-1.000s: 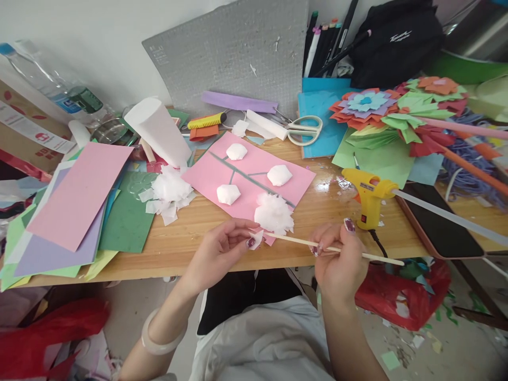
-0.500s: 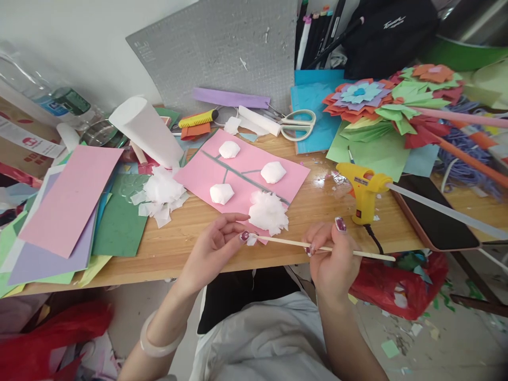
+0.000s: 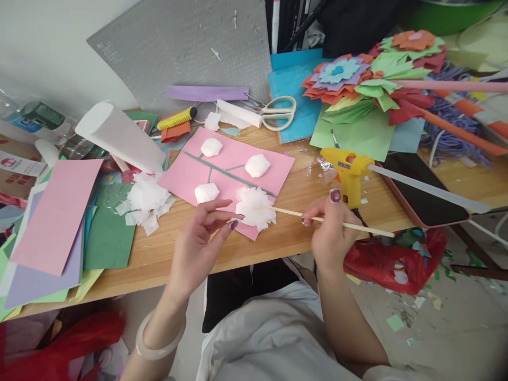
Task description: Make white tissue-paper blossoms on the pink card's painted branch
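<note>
At the near edge of the table [image 3: 153, 259], a thin stick [image 3: 291, 212] is grasped by the right hand [image 3: 331, 233], and its tip is brought to the right side of a white tuft [image 3: 254, 206]. The tuft is placed on the near corner of a pink card [image 3: 273, 164], where three smooth white puffs [image 3: 257, 166] are set along a drawn branch. A moment ago, the tip was held against a white scrap at the fingertips of the left hand [image 3: 194, 238]; now the two are parted, so the work seems to be centred on the tuft itself. The left fingers are loosely curled just beside the tuft; whether a scrap is still pinched there, or the tuft is touched, cannot be told.

On the left of the card, loose white sheets are heaped in a pile [image 3: 146, 196].

Below the table on the right, green, blue and white paper bits are held in a red bag [image 3: 369, 267]. On the near left, a second bag [image 3: 79, 338], also red, is seen with pale paper beside or inside it; which, cannot be told. At the far left, clear bottles [image 3: 47, 116] are leaned together, their contents not made out.
</note>
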Demonstrator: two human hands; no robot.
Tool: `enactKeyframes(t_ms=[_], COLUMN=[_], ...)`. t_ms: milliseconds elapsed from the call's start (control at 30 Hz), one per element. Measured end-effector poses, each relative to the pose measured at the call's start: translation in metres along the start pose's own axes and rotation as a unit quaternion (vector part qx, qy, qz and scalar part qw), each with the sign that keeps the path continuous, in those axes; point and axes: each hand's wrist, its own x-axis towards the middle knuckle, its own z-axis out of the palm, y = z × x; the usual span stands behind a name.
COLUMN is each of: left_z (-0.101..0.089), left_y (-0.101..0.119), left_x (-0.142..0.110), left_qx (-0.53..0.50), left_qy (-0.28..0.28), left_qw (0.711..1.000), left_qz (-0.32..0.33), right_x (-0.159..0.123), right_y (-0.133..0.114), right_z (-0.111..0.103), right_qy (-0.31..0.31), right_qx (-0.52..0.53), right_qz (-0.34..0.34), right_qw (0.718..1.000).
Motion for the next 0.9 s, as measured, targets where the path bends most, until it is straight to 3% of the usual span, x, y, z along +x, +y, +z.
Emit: enactKeyframes(t_ms=[133, 267, 500, 667, 800, 900], left_z=[0.009, 0.015, 0.025, 0.033, 0.035, 0.036], left_y=[0.009, 0.022, 0.047, 0.052, 0.052, 0.054], left_x=[0.014, 0.041, 0.087, 0.1, 0.105, 0.108], left_qx=[0.062, 0.149, 0.363, 0.439, 0.471, 0.484], left_qy=[-0.029, -0.116, -0.272, -0.307, -0.327, -0.336], left_qw=[0.997, 0.98, 0.887, 0.84, 0.814, 0.803], left_qz=[0.041, 0.055, 0.089, 0.09, 0.096, 0.094], right_x=[0.002, 0.003, 0.006, 0.007, 0.005, 0.002], right_y=[0.002, 0.001, 0.001, 0.003, 0.005, 0.005], right_z=[0.002, 0.003, 0.003, 0.003, 0.002, 0.003], right_qy=[-0.01, -0.008, 0.0, 0.023, 0.104, 0.096], right_qx=[-0.05, -0.045, -0.035, 0.012, 0.066, 0.061], right_qz=[0.01, 0.033, 0.046, 0.057, -0.012, -0.044], right_qw=[0.999, 0.998, 0.998, 0.998, 0.992, 0.993])
